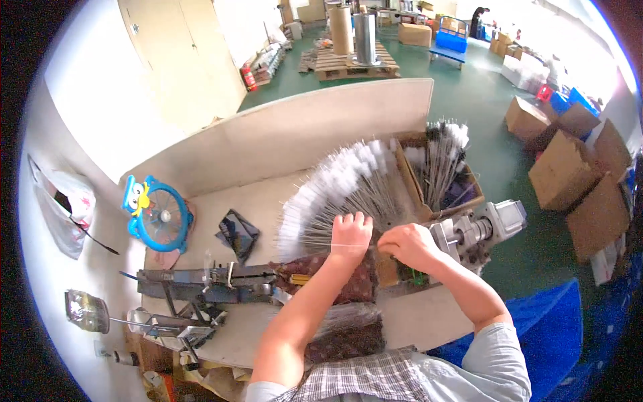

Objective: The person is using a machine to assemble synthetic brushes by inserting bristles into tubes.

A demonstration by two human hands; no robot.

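At the far left a white plastic bag (63, 204) hangs on the wall, and beside it a small blue fan (159, 216) with a cartoon duck on its rim lies on the bench (268, 201). Below the fan a grey metal fixture (201, 281) runs along the bench, with a dark folded wrapper (238, 233) just above it. At the middle, the left hand (349, 236) rests flat, fingers pressed together, on the wire stems of a fanned bundle of white-tipped brushes (338, 191) spread over the bench. A thin white strand (355, 246) runs from it to the right hand (410, 245), which is curled closed, pinching that strand. Further right, an open cardboard box (442, 181) holds more brushes upright, and a grey motor (485, 228) sits at the bench edge.
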